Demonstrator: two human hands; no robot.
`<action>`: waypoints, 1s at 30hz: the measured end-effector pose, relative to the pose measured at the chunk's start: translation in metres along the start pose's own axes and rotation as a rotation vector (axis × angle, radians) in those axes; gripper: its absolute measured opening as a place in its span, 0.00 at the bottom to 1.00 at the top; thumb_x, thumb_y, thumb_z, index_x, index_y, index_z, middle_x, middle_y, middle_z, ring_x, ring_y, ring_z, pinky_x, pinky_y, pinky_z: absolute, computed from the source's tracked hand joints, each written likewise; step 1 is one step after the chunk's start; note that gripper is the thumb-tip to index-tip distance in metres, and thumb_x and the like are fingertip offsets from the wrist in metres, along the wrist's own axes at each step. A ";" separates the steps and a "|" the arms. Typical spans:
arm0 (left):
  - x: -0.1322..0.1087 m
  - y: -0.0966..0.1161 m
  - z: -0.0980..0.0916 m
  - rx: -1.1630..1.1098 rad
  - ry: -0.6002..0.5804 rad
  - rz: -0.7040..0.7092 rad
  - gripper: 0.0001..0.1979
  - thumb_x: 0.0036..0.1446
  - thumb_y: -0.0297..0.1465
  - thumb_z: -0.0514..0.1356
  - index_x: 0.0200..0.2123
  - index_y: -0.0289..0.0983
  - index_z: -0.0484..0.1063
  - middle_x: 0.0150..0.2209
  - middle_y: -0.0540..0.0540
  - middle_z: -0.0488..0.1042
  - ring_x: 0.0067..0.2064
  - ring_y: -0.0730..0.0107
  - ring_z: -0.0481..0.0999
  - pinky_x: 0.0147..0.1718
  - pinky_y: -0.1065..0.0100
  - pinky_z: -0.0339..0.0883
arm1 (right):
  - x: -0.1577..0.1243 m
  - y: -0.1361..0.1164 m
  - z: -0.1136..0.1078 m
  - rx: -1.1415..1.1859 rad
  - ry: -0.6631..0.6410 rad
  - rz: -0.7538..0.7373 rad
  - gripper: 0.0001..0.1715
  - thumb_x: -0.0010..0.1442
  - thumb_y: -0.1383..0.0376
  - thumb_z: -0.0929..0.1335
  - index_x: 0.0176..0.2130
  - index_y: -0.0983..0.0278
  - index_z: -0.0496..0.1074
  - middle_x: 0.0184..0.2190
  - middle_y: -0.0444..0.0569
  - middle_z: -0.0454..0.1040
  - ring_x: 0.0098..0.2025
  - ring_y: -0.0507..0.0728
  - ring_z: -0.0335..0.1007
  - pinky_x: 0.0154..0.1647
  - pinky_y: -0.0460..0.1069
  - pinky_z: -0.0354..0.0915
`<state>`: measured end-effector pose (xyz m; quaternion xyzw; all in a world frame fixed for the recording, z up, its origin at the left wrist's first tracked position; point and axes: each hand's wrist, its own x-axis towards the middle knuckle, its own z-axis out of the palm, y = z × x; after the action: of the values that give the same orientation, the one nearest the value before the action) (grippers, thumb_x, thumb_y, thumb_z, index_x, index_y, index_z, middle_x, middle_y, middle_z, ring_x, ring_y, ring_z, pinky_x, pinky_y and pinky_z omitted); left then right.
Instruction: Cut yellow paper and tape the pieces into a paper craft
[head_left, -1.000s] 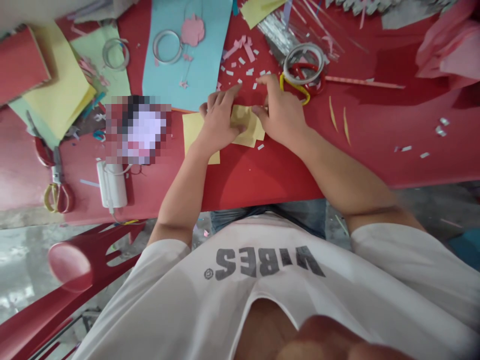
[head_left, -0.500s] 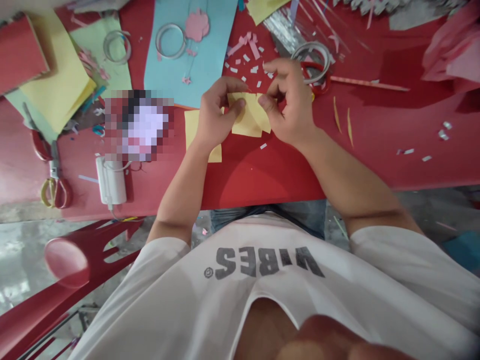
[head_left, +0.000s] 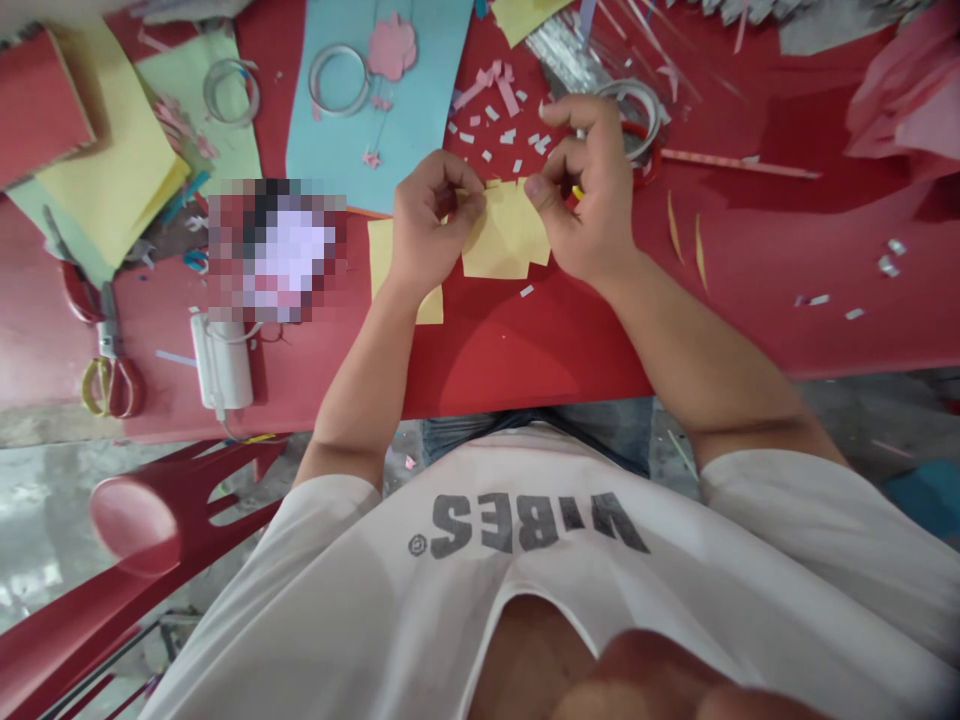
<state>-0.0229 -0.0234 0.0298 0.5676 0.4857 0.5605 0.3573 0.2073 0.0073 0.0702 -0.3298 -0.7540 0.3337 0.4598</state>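
A piece of yellow paper [head_left: 507,235] with small notches along its far edge is stretched between my two hands above the red table. My left hand [head_left: 435,225] pinches its left side between thumb and curled fingers. On the right side, the thumb and forefinger of my right hand [head_left: 589,205] close on the paper's edge, with the other fingers raised. Another yellow sheet [head_left: 381,250] lies on the table, partly hidden under my left wrist. Small white paper bits [head_left: 487,140] are scattered just beyond the paper.
A blue sheet [head_left: 330,160] bears a tape roll [head_left: 339,80] and a pink paper flower [head_left: 391,46]. Red-handled scissors [head_left: 643,140] and another tape roll lie behind my right hand, beside a striped stick [head_left: 739,164]. More scissors [head_left: 109,340] and a white power bank [head_left: 223,362] lie left.
My right hand has shifted slightly right and its upper fingers have lifted. The yellow paper is now spread wider and flatter between my hands.
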 end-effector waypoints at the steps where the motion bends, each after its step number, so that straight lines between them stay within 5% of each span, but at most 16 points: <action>1: 0.000 -0.003 -0.001 -0.007 -0.004 -0.002 0.21 0.55 0.52 0.77 0.38 0.50 0.72 0.38 0.48 0.75 0.42 0.58 0.71 0.49 0.47 0.72 | 0.000 0.000 0.000 -0.004 0.004 -0.001 0.40 0.69 0.27 0.62 0.64 0.48 0.60 0.29 0.41 0.65 0.31 0.60 0.62 0.38 0.59 0.66; 6: 0.002 -0.005 -0.003 -0.006 -0.046 -0.018 0.19 0.57 0.49 0.77 0.37 0.49 0.72 0.39 0.49 0.76 0.44 0.59 0.70 0.54 0.46 0.71 | 0.000 0.002 0.001 -0.036 0.016 -0.022 0.38 0.71 0.28 0.60 0.64 0.48 0.60 0.29 0.41 0.65 0.30 0.60 0.62 0.37 0.58 0.66; 13: -0.006 0.030 0.007 0.027 0.047 0.028 0.14 0.55 0.43 0.76 0.41 0.52 0.76 0.38 0.48 0.76 0.35 0.60 0.71 0.36 0.55 0.70 | 0.000 -0.005 -0.004 -0.065 -0.006 -0.005 0.34 0.72 0.32 0.64 0.64 0.47 0.63 0.29 0.43 0.69 0.32 0.63 0.68 0.38 0.60 0.69; 19: -0.008 0.031 0.010 0.018 0.084 -0.037 0.14 0.53 0.35 0.76 0.40 0.49 0.76 0.40 0.46 0.73 0.38 0.58 0.75 0.39 0.55 0.71 | 0.001 -0.011 -0.008 -0.121 -0.044 0.087 0.34 0.71 0.32 0.66 0.63 0.47 0.63 0.29 0.43 0.71 0.34 0.63 0.68 0.43 0.60 0.70; 22: -0.007 0.031 0.010 0.020 0.063 0.014 0.16 0.54 0.36 0.75 0.44 0.53 0.78 0.40 0.47 0.74 0.36 0.59 0.75 0.36 0.55 0.71 | 0.000 -0.009 -0.007 -0.096 -0.042 0.016 0.33 0.73 0.34 0.64 0.64 0.48 0.61 0.30 0.43 0.68 0.33 0.62 0.64 0.42 0.59 0.67; 27: -0.009 0.040 0.011 0.085 0.020 0.108 0.04 0.61 0.36 0.70 0.38 0.53 0.79 0.38 0.47 0.76 0.36 0.58 0.73 0.35 0.55 0.72 | 0.000 -0.006 -0.005 -0.049 -0.027 -0.073 0.27 0.76 0.39 0.63 0.64 0.48 0.60 0.30 0.42 0.65 0.32 0.60 0.60 0.39 0.58 0.63; 30: -0.008 0.040 0.012 0.042 0.028 0.109 0.09 0.62 0.41 0.72 0.41 0.52 0.76 0.38 0.48 0.74 0.35 0.61 0.72 0.34 0.57 0.72 | -0.001 -0.005 -0.005 -0.038 -0.020 -0.085 0.27 0.76 0.38 0.63 0.64 0.48 0.61 0.30 0.42 0.65 0.32 0.60 0.61 0.38 0.58 0.63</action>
<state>-0.0047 -0.0401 0.0639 0.5929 0.4708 0.5765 0.3075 0.2111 0.0050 0.0758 -0.3028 -0.7782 0.3028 0.4595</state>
